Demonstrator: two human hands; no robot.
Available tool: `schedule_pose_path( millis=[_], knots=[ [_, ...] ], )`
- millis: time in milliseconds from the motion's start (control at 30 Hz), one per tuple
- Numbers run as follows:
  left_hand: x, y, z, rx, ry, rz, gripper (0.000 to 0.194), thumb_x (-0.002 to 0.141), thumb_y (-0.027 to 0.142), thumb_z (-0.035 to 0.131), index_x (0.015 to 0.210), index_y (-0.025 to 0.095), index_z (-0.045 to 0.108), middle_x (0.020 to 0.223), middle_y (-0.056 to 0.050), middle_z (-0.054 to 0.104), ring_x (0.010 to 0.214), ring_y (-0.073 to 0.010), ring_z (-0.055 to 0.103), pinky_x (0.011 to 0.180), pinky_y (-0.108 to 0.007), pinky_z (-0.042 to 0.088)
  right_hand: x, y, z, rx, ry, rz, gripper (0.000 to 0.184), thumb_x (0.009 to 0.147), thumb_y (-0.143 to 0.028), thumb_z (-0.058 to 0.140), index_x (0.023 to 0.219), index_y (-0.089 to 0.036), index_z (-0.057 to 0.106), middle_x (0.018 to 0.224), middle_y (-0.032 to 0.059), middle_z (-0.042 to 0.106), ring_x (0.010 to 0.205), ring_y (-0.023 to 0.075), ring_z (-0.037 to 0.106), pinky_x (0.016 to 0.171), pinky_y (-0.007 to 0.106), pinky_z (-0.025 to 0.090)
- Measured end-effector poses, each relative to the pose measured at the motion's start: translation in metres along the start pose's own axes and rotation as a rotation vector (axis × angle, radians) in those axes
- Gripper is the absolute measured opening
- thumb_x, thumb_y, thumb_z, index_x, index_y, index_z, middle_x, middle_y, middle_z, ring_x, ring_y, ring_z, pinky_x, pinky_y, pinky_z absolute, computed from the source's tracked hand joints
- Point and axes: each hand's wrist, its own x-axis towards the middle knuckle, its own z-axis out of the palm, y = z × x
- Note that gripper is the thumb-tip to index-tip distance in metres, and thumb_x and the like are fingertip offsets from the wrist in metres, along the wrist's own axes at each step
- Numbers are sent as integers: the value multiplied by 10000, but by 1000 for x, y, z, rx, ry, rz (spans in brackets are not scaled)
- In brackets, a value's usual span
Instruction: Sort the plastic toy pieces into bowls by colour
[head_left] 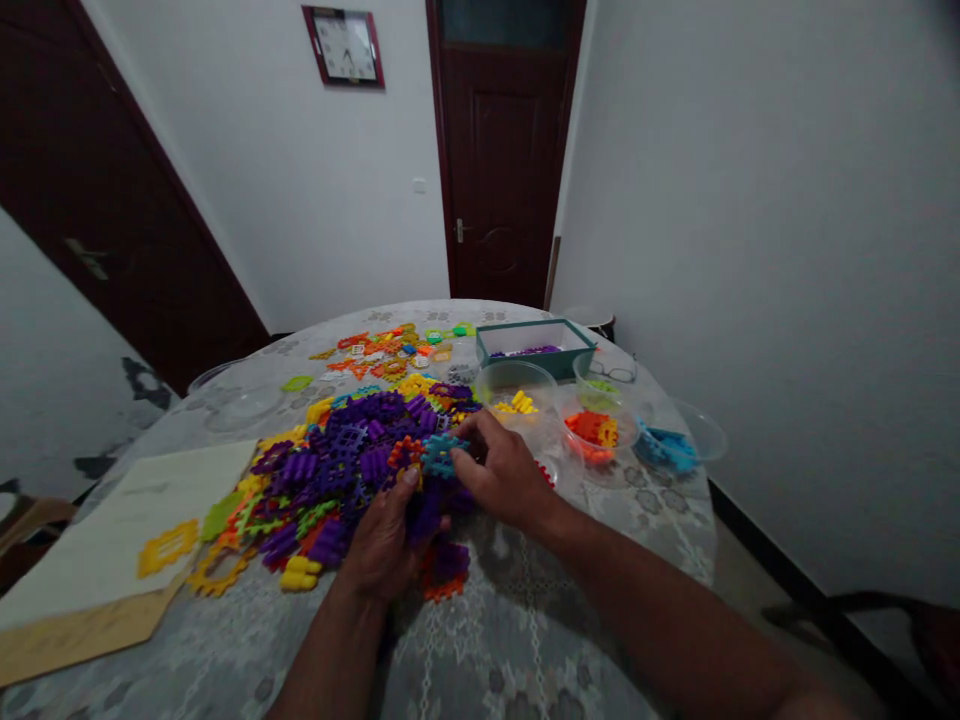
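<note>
A heap of plastic gear-shaped building pieces [345,440], mostly purple, lies on the table in front of me. My right hand [504,470] pinches a blue gear piece [441,456] between thumb and fingers at the heap's right side. Just left of it is an orange-red gear piece [405,453], touching or overlapping it; I cannot tell if they are joined. My left hand [386,540] is curled palm up around purple gear pieces [424,508], its thumb on a small yellow piece. An orange gear piece [442,590] lies below, partly covered by purple.
Clear tubs hold yellow pieces [517,402], orange pieces [592,430] and blue pieces [667,448]. A green-edged box [536,362] with purple pieces stands behind them, near eyeglasses [613,373]. Flat orange pieces [390,350] lie at the back, a paper-covered board [112,540] at left.
</note>
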Motion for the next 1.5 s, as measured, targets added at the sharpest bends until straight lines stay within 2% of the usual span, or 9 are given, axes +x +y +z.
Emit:
schedule_pose_path(
  millis=[133, 267, 500, 600, 700, 867, 1133, 1400, 1500],
  knots=[
    [1, 0, -1, 84, -8, 43, 294, 899, 275, 732, 1176, 177, 721, 1076, -86, 781, 832, -225, 757, 592, -284, 634, 8, -8, -27, 61, 122, -32, 122, 899, -277, 614, 1016, -248, 595, 744, -51, 568, 661, 143, 549, 619, 255, 428],
    [1, -1, -1, 127, -18, 34, 300, 901, 301, 728, 1168, 164, 725, 1034, -89, 783, 806, -226, 756, 588, -290, 635, 5, -3, -90, -64, 327, -35, 210, 921, -336, 617, 1107, -240, 633, 876, -2, 653, 750, 163, 598, 697, 282, 478],
    [2, -1, 0, 94, -7, 38, 276, 885, 287, 739, 1130, 160, 731, 961, -80, 787, 741, -200, 752, 592, -275, 640, -35, 68, -212, -625, 549, 210, 350, 887, -397, 603, 1155, -201, 715, 921, 66, 735, 773, 208, 647, 748, 343, 495],
    [2, -2, -1, 95, -18, 32, 261, 889, 271, 731, 1122, 152, 734, 957, -86, 789, 756, -206, 759, 597, -271, 640, -50, 97, -242, -697, 502, 270, 387, 889, -370, 553, 1189, -182, 709, 1022, 104, 761, 834, 227, 680, 788, 360, 518],
    [2, -3, -2, 110, -39, 27, 227, 890, 276, 737, 1073, 142, 738, 913, -78, 779, 737, -205, 752, 618, -291, 646, -60, 110, -251, -794, 522, 257, 389, 885, -315, 491, 1162, -164, 720, 1130, 142, 752, 902, 247, 694, 880, 401, 527],
    [0, -4, 1, 121, -39, 44, 164, 886, 263, 741, 997, 144, 722, 837, -45, 750, 671, -173, 714, 582, -286, 637, -74, 98, -229, -803, 543, 194, 371, 911, -303, 447, 1101, -172, 738, 1141, 136, 748, 1015, 262, 694, 966, 413, 514],
    [-7, -3, 6, 73, -80, 33, 225, 864, 303, 774, 1014, 145, 716, 833, -58, 752, 661, -179, 705, 517, -268, 608, -82, 49, -141, -547, 291, 91, 278, 958, -370, 531, 1095, -228, 727, 1144, 92, 744, 969, 244, 698, 869, 379, 541],
    [-6, -9, -1, 66, -210, 23, 335, 860, 386, 787, 1051, 117, 728, 875, -98, 769, 679, -187, 703, 510, -265, 584, -48, 1, -52, -340, -25, -44, 339, 983, -368, 570, 1280, -232, 657, 1178, 89, 726, 827, 193, 676, 763, 339, 535],
    [-3, -12, -4, 74, -245, 15, 357, 865, 399, 781, 1078, 119, 725, 900, -102, 769, 710, -192, 706, 501, -261, 578, -33, -4, -25, -340, -75, -92, 264, 967, -330, 586, 1174, -202, 689, 1068, 77, 732, 776, 180, 650, 771, 331, 509]
  ],
)
